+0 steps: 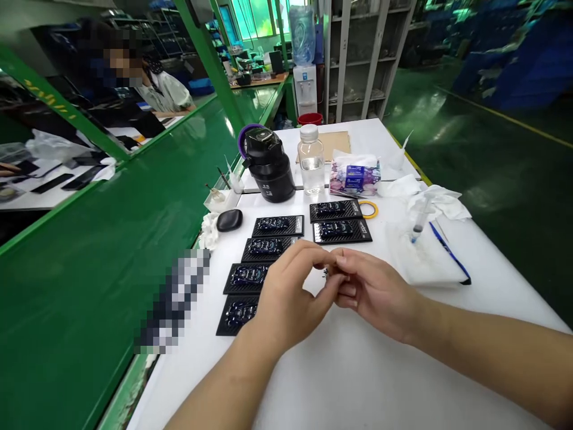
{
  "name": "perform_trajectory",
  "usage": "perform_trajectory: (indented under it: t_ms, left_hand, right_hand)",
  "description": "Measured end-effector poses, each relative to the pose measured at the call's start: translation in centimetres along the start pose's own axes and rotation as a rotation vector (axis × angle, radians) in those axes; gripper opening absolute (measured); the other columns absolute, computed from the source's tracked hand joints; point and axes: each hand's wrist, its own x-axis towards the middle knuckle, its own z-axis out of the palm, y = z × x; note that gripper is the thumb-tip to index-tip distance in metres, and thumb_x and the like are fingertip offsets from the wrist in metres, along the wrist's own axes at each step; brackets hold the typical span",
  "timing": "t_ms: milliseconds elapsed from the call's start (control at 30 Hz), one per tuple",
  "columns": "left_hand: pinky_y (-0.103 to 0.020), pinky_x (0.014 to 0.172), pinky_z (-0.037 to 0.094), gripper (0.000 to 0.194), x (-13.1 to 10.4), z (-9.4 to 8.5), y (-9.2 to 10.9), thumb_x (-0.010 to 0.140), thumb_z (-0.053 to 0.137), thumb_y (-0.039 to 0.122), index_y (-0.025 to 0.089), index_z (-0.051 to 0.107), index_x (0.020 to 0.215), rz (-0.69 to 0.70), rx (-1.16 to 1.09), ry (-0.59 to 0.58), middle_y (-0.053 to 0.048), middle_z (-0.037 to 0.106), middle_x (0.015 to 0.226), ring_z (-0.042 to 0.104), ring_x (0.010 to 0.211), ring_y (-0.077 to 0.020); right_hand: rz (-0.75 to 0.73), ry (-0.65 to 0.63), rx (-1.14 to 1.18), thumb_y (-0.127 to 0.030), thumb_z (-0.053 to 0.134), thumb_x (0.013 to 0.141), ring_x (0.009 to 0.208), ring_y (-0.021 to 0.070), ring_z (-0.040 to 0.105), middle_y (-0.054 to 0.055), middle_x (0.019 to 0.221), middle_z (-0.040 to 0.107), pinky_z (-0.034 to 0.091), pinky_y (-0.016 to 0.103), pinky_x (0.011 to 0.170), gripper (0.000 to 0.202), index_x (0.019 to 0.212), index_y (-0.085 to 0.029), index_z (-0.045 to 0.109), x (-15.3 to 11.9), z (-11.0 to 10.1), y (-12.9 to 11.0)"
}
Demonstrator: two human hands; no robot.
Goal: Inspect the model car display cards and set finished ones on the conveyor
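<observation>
My left hand (295, 292) and my right hand (373, 289) meet above the white table (340, 376), fingertips together. Both are closed around a tiny dark piece (326, 273), mostly hidden between the fingers; I cannot make out what it is. Several black textured plates, each bearing a glossy dark blue car-shaped piece, lie around them. One column, with a front plate (239, 313), stands left of my left hand and is partly covered by it. Two more plates (342, 231) lie just beyond my hands.
A black jug (268, 167), a clear bottle (312, 161) and a tissue pack (355, 176) stand at the back. Yellow tape (375, 209) lies by the plates. On the right, a syringe (419, 224) and blue pen (447, 249) rest on white cloth. A person (165, 89) sits at far left.
</observation>
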Motion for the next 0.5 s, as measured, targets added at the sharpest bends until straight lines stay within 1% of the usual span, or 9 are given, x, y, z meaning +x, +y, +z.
perform_trajectory:
  t_ms: [133,233,300,433,500]
  left_hand:
    - [-0.022,0.072,0.051,0.016,-0.2,0.1,0.0,0.084,0.065,0.007,0.019,0.059,0.092,-0.003,0.024,-0.009,0.001,0.067,0.083,0.062,0.077,-0.0101]
    - [-0.023,0.074,0.053,0.017,-0.2,0.0,0.0,0.085,0.063,0.005,0.02,0.062,0.094,0.03,0.028,0.012,0.0,0.071,0.086,0.066,0.08,-0.011]
    - [-0.025,0.074,0.054,0.019,-0.2,0.0,-0.2,0.084,0.064,0.006,0.02,0.063,0.096,0.053,0.015,0.006,-0.001,0.073,0.086,0.067,0.079,-0.013]
    - [-0.03,0.069,0.055,0.018,-0.8,0.3,-0.5,0.078,0.069,0.015,0.02,0.064,0.095,0.029,0.024,-0.012,-0.003,0.072,0.083,0.067,0.075,-0.0172]
    - [-0.031,0.069,0.056,0.015,-1.3,0.7,-0.7,0.079,0.07,0.022,0.021,0.065,0.093,0.01,0.058,0.019,-0.004,0.074,0.083,0.068,0.074,-0.0179]
  right_hand:
    - [-0.013,0.006,0.01,-0.035,0.065,0.092,0.064,0.0113,0.029,-0.002,0.077,0.036,0.03,0.022,0.055,0.021,0.084,-0.016,0.06,0.1,0.0,0.2]
    - [-0.04,0.022,0.034,-0.035,0.068,0.091,0.064,0.0116,0.031,-0.002,0.075,0.036,0.032,0.022,0.055,0.026,0.077,-0.017,0.055,0.2,0.0,0.3]
    - [-0.044,0.042,0.042,-0.036,0.07,0.09,0.064,0.0116,0.032,-0.003,0.073,0.037,0.033,0.022,0.055,0.029,0.075,-0.018,0.053,0.3,-0.1,0.5]
    - [-0.025,0.085,0.02,-0.043,0.075,0.086,0.062,0.0112,0.037,-0.003,0.072,0.04,0.039,0.022,0.055,0.032,0.077,-0.019,0.055,0.0,-0.8,1.5]
    - [-0.028,0.132,-0.071,-0.048,0.075,0.084,0.063,0.0129,0.046,-0.002,0.073,0.047,0.047,0.025,0.058,0.031,0.082,-0.022,0.059,-0.3,-1.4,2.0]
